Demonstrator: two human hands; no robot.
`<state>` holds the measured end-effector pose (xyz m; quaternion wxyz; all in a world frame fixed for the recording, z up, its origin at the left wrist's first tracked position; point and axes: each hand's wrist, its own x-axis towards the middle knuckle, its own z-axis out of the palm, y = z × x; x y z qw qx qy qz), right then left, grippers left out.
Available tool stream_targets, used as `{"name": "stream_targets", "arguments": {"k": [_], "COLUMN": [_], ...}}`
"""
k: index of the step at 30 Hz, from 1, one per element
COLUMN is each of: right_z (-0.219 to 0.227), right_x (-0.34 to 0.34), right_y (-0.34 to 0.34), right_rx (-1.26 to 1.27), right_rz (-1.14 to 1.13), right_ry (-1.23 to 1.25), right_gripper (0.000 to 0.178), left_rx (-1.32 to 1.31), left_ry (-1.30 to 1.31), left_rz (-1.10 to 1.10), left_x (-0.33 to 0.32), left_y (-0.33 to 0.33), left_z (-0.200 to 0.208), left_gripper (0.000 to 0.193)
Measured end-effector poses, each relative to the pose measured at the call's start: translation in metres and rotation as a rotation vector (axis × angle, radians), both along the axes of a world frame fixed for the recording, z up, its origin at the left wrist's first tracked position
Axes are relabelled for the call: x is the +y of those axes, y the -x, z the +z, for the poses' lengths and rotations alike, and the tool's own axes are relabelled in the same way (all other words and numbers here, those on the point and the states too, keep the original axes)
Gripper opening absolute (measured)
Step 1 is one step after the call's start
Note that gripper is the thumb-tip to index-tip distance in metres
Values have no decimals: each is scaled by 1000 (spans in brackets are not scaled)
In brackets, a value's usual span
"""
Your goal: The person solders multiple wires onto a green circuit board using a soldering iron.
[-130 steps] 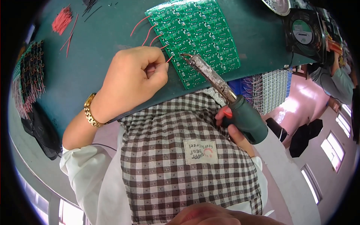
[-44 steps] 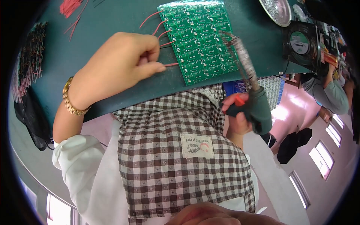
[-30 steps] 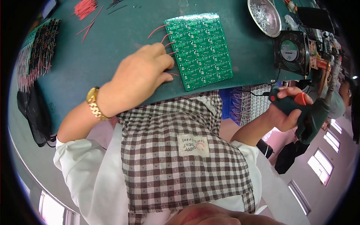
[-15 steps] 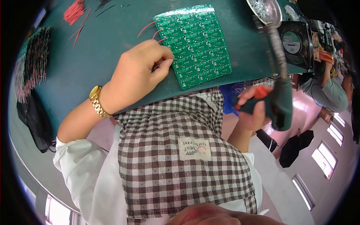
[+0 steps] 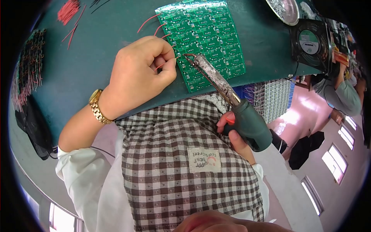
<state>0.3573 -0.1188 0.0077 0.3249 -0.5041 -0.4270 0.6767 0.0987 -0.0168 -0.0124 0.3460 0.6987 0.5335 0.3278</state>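
Observation:
A green panel of circuit boards (image 5: 208,42) lies on the dark green table, with several red wires (image 5: 148,22) sticking out from its left edge. My left hand (image 5: 145,73), with a gold watch at the wrist, pinches a thin red wire (image 5: 160,66) whose end reaches that edge. My right hand (image 5: 234,133) is wrapped round the dark green handle of a soldering gun (image 5: 222,87) with an orange-red trigger. Its metal barrel slants up and left over the panel, the tip close to the held wire's end. Whether tip and wire touch, I cannot tell.
Loose red wires (image 5: 68,11) lie at the far left, near wired boards (image 5: 30,62) on the left edge. At the far right are a metal dish (image 5: 284,11) and a black fan (image 5: 311,42). Another person's arm (image 5: 335,94) shows on the right.
My right hand has brought the soldering gun from the dish side leftward, so its tip is now over the panel's left part. My left hand stays by the edge, still pinching the wire.

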Motion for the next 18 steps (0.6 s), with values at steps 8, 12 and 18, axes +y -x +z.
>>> {"name": "stream_targets", "arguments": {"k": [8,12,18], "right_z": [-4,-7,-11], "right_x": [0,1,-11], "right_y": [0,1,0], "right_rx": [-17,-38,3], "right_rz": [8,33,-135], "right_ry": [-15,-25,-70], "right_gripper": [27,26,39], "left_rx": [-15,-4,-29], "left_ry": [23,30,32], "left_rz": [-11,-6,-31], "left_x": [3,2,8], "left_y": [-2,1,0], "left_z": [-1,0,0], "left_gripper": [9,8,7]}}
